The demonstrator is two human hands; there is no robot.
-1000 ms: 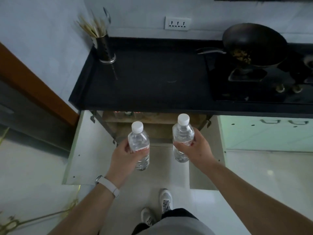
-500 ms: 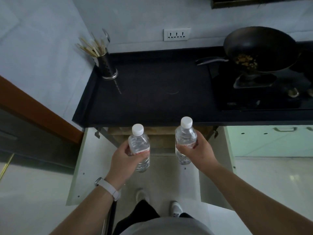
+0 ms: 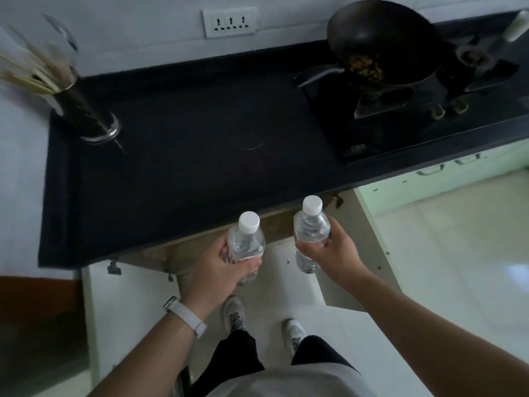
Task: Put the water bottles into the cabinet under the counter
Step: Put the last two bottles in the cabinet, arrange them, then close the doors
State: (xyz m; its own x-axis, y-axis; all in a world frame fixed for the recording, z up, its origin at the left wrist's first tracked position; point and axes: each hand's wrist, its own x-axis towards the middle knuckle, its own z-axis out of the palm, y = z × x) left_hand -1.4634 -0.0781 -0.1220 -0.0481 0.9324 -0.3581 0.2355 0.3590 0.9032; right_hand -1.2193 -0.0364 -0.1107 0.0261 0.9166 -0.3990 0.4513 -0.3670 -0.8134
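Clear plastic, white caps, count two: left bottle (image 3: 246, 242) and right bottle (image 3: 310, 229), both upright, held in the air at the counter (image 3: 186, 167) front edge, above the open cabinet (image 3: 183, 253). Left hand (image 3: 220, 265) wraps its fingers round the left bottle's middle; right hand (image 3: 332, 252) grips the right bottle likewise. Bottles side by side, not touching. Two doors swung wide: left door (image 3: 123, 310), right door (image 3: 369, 242); two shoes (image 3: 234, 310) on the floor between them. One wok (image 3: 383, 38) and one utensil holder (image 3: 86, 110) on the counter, well apart from the hands.
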